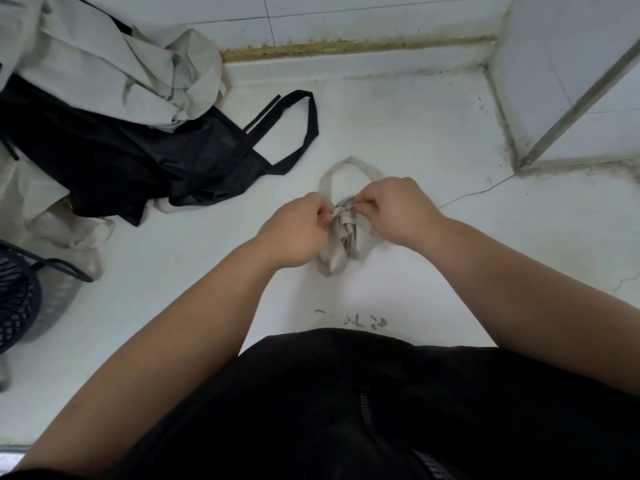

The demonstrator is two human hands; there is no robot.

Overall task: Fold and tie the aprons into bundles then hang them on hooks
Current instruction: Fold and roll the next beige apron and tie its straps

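Risk of a slack knot: left hand (294,233) curled, pinching strap at the apron bundle (341,247); right hand (398,213) curled, pinching likewise. Uneven pulling or slipping fingers, and probably folds springing open. Resting between and just under both hands, loop (349,164) beyond the knuckles.

White table (398,126) with grime toward the rear, pale tiled wall (346,15) behind, yellowed stained seam (346,46) at their join, tiled column (554,46) at right with metal corner trim (581,95), hairline crack (478,192) from its base, dark scribbled marks (353,318) near the front, dark lattice basket (17,299) at left edge.
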